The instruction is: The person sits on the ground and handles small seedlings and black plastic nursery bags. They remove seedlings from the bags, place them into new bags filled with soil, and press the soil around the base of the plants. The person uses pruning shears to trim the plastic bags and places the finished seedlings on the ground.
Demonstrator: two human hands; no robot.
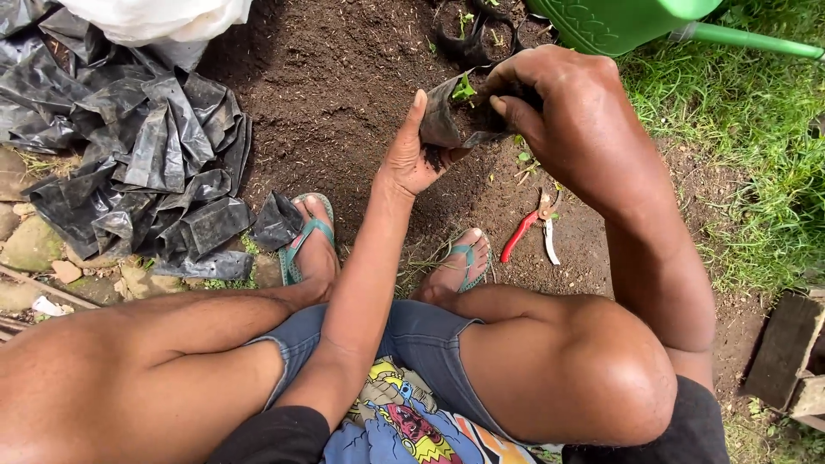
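Observation:
My left hand grips a small black plastic seedling bag filled with soil, holding it from the left side. A tiny green seedling stands in the bag's mouth. My right hand is at the bag's right rim, its fingers curled and pressing on the soil beside the seedling. Both hands are above dark loose soil, in front of my knees and sandalled feet.
A heap of empty black plastic bags lies at the left. Red-handled pruning shears lie on the soil by my right foot. A green watering can stands at the top right on grass. A wooden block sits at the right edge.

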